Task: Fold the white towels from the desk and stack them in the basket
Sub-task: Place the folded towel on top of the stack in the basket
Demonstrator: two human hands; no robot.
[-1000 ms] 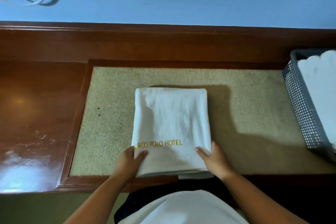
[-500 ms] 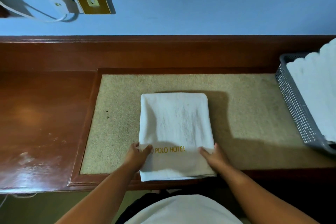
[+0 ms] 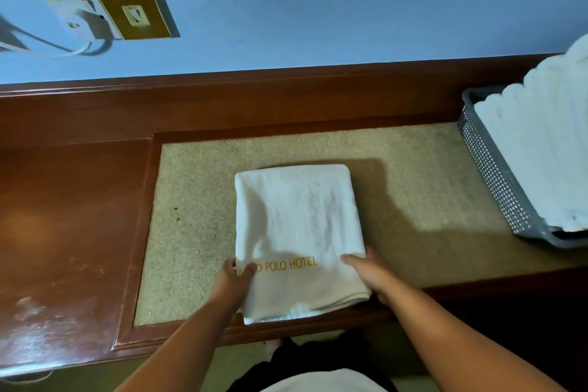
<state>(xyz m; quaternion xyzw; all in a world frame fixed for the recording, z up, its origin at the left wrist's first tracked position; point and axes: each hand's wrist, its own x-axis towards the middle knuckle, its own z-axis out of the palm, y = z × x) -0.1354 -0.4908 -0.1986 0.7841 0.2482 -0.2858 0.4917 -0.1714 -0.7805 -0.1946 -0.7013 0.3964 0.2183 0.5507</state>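
The left grip [image 3: 234,280], a bare hand, is clamped on the left edge of the folded white towel [image 3: 299,219], thumb over the gold lettering. The right grip [image 3: 370,274] pinches the right edge likewise, thumb on top and fingers tucked beneath. Since a second ago the left thumb has crept farther in, hiding more letters, while the towel lies where it was on the beige inlay [image 3: 197,200] of the tabletop [image 3: 70,216]; folding looks finished, with the lift toward the grey basket [image 3: 490,175] at the right, already holding stacked towels [image 3: 541,153], likely next.
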